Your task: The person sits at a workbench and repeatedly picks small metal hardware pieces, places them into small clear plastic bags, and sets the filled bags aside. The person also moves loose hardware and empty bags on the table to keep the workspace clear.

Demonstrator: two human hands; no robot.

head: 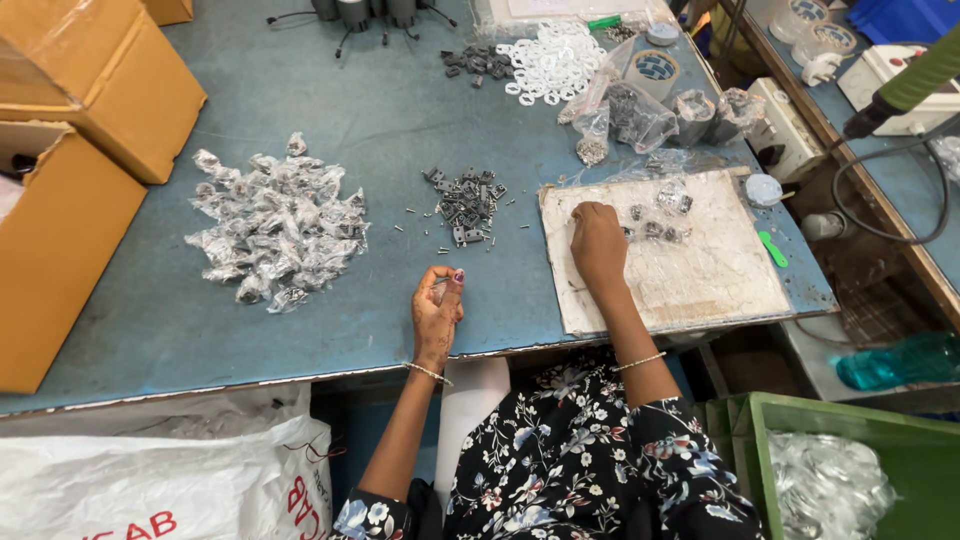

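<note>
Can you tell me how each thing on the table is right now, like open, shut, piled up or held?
Left hand: fingers pinched on a small part.
Right hand: resting knuckles-down on the white board.
Small clear plastic packets: heaped.
Small grey metal parts: loose, scattered.
White plastic rings: piled.
Brown cardboard box: open.

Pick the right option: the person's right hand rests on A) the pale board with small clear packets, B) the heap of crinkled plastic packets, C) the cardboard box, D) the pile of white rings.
A: the right hand lies on the pale board, beside small clear packets.
</note>
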